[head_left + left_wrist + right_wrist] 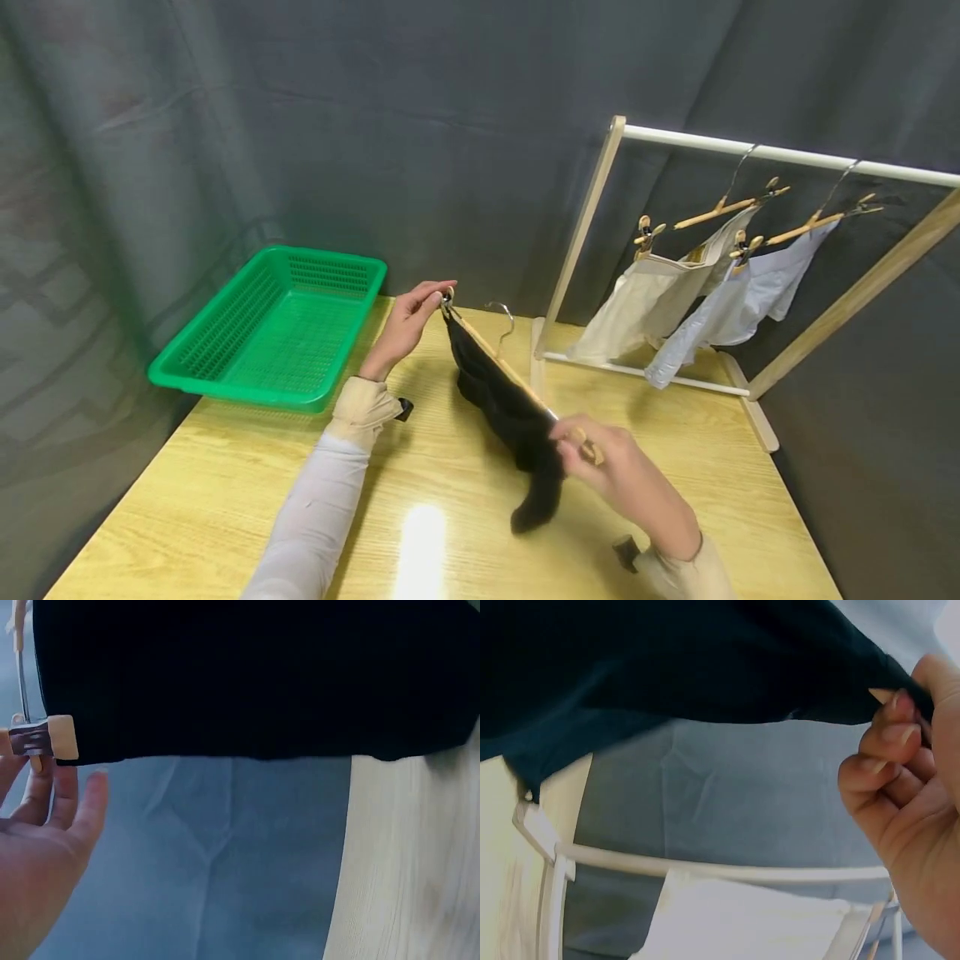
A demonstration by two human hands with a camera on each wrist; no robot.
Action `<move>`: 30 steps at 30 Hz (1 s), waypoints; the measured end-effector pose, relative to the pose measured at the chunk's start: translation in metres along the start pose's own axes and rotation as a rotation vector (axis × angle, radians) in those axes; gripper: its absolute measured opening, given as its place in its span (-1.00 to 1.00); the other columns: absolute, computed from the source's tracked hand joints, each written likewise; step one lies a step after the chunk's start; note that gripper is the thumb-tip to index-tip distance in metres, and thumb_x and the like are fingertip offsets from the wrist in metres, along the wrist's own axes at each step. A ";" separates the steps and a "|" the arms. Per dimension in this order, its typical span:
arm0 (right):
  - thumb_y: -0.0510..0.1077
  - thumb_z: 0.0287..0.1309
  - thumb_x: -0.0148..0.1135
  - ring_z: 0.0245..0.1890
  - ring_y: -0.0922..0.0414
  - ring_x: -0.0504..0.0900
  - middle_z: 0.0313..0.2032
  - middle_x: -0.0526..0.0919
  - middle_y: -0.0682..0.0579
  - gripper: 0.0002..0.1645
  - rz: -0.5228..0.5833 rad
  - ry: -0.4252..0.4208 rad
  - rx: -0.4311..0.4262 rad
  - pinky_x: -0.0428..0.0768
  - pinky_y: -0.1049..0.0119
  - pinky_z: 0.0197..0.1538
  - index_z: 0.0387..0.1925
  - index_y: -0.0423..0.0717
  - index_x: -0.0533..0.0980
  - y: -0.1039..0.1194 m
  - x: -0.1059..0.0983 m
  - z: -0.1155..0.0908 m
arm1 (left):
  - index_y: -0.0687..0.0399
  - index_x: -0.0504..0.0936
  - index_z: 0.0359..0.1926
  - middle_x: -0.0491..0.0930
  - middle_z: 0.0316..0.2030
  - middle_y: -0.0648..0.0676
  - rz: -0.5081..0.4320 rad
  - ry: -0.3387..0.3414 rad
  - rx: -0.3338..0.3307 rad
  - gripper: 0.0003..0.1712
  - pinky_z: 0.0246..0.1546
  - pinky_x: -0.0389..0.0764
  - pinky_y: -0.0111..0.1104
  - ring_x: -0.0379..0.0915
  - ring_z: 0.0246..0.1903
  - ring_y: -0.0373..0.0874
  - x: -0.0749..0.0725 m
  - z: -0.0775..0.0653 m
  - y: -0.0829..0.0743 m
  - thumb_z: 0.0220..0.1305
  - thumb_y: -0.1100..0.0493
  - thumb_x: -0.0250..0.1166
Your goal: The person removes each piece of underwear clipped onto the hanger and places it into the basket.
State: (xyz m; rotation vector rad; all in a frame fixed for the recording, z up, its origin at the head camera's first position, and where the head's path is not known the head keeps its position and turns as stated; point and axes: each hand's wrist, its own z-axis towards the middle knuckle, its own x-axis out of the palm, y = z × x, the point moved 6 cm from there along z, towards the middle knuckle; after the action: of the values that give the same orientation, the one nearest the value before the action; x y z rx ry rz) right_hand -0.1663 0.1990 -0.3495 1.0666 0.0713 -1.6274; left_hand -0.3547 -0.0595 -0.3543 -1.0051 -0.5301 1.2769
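A wooden clip hanger [495,357] with a metal hook slants over the table, and a black garment [513,417] hangs from it. My left hand [403,332] pinches the clip at the hanger's far left end. Seen from the left wrist, that clip [63,737] bites the corner of the black cloth [247,675], with fingertips right at it. My right hand [622,471], slightly blurred, grips the near right end, its fingers curled round the other clip and the cloth's edge. The right wrist view shows the garment [667,667] stretching away from those fingers; the clip there is mostly hidden.
A green plastic basket [333,385] sits on the wooden table [180,492] at the left. On the right stands a rack with a white rail [682,140]; a cream garment [630,312] and a pale blue one [765,279] hang there on clip hangers. Grey curtains surround the table.
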 end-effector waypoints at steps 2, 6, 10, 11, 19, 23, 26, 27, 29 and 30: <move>-0.49 0.05 0.20 -0.51 0.42 0.41 -0.46 0.58 0.18 -0.60 -0.041 -0.023 0.052 0.45 0.64 -0.44 -0.06 -0.16 0.49 -0.010 -0.004 0.004 | 0.33 0.45 0.24 0.48 0.12 0.30 0.001 -0.019 -0.007 -0.60 0.23 0.43 -0.13 0.41 0.12 -0.18 -0.010 -0.001 0.000 0.49 0.28 -0.04; -0.41 0.17 0.22 -0.47 0.36 0.54 -0.39 0.66 0.14 -0.45 -0.193 -0.064 0.181 0.52 0.54 -0.40 0.20 -0.23 0.34 -0.027 -0.014 0.012 | 0.38 0.47 0.21 0.45 0.14 0.37 0.008 -0.062 -0.021 -0.62 0.21 0.44 -0.27 0.40 0.09 -0.33 -0.027 -0.005 -0.008 0.48 0.28 -0.02; -0.33 0.20 0.24 -0.41 0.19 0.65 -0.35 0.72 0.03 -0.37 -0.332 -0.134 0.293 0.59 0.33 -0.38 0.29 -0.28 0.28 -0.044 -0.028 0.020 | 0.37 0.49 0.17 0.46 0.13 0.38 0.001 -0.127 -0.045 -0.64 0.07 0.46 -0.48 0.44 0.04 -0.27 -0.036 -0.011 -0.011 0.47 0.26 0.02; -0.31 0.21 0.25 -0.39 0.15 0.67 -0.34 0.73 0.00 -0.39 -0.351 -0.155 0.320 0.60 0.28 -0.37 0.27 -0.27 0.31 -0.048 -0.032 0.022 | 0.37 0.50 0.16 0.48 0.13 0.37 -0.003 -0.142 -0.051 -0.64 0.05 0.47 -0.47 0.46 0.03 -0.24 -0.037 -0.013 -0.012 0.46 0.26 0.03; -0.23 0.28 0.20 -0.24 -0.08 0.73 -0.27 0.73 -0.14 -0.56 -0.292 -0.266 0.428 0.67 0.12 -0.23 0.18 -0.24 0.46 -0.078 -0.051 0.038 | 0.47 0.50 0.08 0.62 -0.04 0.34 -0.087 -0.185 -0.005 -0.68 0.09 0.50 -0.46 0.56 0.01 -0.24 -0.036 -0.020 -0.015 0.42 0.33 0.07; -0.19 0.31 0.18 -0.30 0.16 0.70 -0.29 0.72 -0.12 -0.60 -0.243 -0.356 0.452 0.64 0.45 -0.36 0.15 -0.20 0.51 -0.086 -0.056 0.041 | 0.43 0.52 0.08 0.68 -0.15 -0.06 -0.092 -0.194 0.016 -0.69 0.05 0.51 -0.45 0.55 -0.03 -0.28 -0.034 -0.018 -0.016 0.42 0.32 0.08; -0.17 0.30 0.20 -0.31 0.42 0.60 -0.29 0.73 -0.10 -0.64 -0.225 -0.401 0.444 0.56 0.62 -0.44 0.09 -0.20 0.54 -0.090 -0.058 0.042 | 0.43 0.52 0.09 0.66 -0.17 -0.22 -0.092 -0.208 0.026 -0.69 0.05 0.51 -0.45 0.55 -0.03 -0.27 -0.032 -0.017 -0.016 0.41 0.33 0.08; -0.16 0.29 0.20 -0.31 0.47 0.57 -0.29 0.73 -0.09 -0.65 -0.220 -0.409 0.447 0.55 0.63 -0.45 0.08 -0.18 0.55 -0.092 -0.057 0.042 | 0.43 0.52 0.09 0.66 -0.16 -0.21 -0.087 -0.213 0.027 -0.69 0.05 0.51 -0.45 0.56 -0.02 -0.24 -0.032 -0.016 -0.016 0.42 0.33 0.08; -0.15 0.29 0.21 -0.32 0.52 0.54 -0.28 0.74 -0.09 -0.67 -0.213 -0.416 0.450 0.55 0.63 -0.47 0.06 -0.16 0.56 -0.095 -0.056 0.042 | 0.43 0.52 0.08 0.66 -0.14 -0.14 -0.077 -0.224 0.029 -0.70 0.06 0.51 -0.46 0.56 0.00 -0.20 -0.031 -0.016 -0.015 0.42 0.33 0.07; -0.15 0.29 0.20 -0.32 0.53 0.54 -0.28 0.74 -0.09 -0.67 -0.210 -0.417 0.454 0.56 0.63 -0.47 0.05 -0.14 0.57 -0.097 -0.055 0.042 | 0.43 0.52 0.08 0.67 -0.12 -0.07 -0.070 -0.227 0.028 -0.70 0.07 0.51 -0.47 0.56 0.00 -0.20 -0.031 -0.016 -0.015 0.42 0.33 0.07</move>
State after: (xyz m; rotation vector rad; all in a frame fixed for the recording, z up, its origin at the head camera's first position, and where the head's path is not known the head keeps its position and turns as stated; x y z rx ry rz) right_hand -0.2712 0.2526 -0.3336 1.0534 -0.4986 -2.0880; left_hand -0.3417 -0.0934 -0.3440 -0.8160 -0.7140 1.3399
